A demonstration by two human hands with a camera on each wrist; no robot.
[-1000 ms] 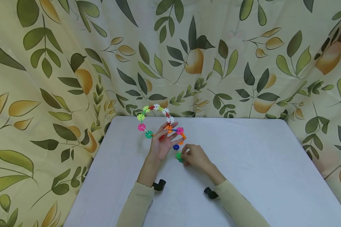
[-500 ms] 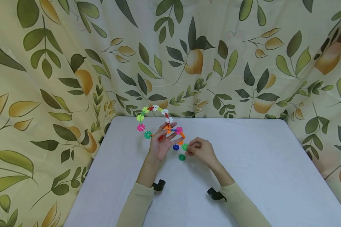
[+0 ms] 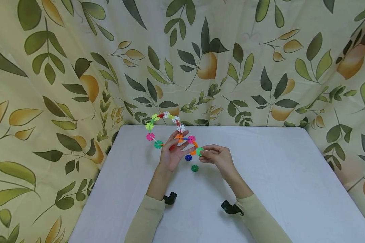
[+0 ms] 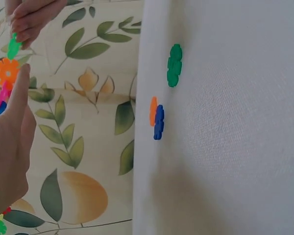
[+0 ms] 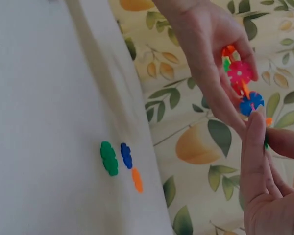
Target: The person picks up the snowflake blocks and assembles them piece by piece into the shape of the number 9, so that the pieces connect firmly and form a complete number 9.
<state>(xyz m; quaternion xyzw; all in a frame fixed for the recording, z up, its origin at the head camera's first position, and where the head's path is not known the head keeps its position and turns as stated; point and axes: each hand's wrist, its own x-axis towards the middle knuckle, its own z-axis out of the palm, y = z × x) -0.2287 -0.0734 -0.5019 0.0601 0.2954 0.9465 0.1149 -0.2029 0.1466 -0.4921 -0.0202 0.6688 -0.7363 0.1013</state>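
Observation:
My left hand (image 3: 172, 158) holds up a looped chain of colourful snowflake discs (image 3: 150, 136), linked edge to edge. The chain's near end, with a pink disc (image 3: 191, 139) and an orange disc (image 4: 8, 71), points toward my right hand (image 3: 220, 158). Between thumb and fingers, the right hand pinches a light green snowflake disc (image 3: 199, 151). In the left wrist view this disc meets the edge of the orange one; whether they are slotted together I cannot tell. Part of the chain is hidden behind the left fingers.
On the white table (image 3: 276, 175) below the hands lie a dark green disc (image 3: 194, 168), a blue disc (image 3: 188, 157) and an orange disc (image 5: 137, 180). A leaf-patterned curtain (image 3: 109, 67) hangs along the back and sides. Each wrist wears a black camera mount (image 3: 170, 198).
My right hand has lifted the light green disc off the table, from beside the dark green one, up to the chain's end. The left hand and chain have barely moved.

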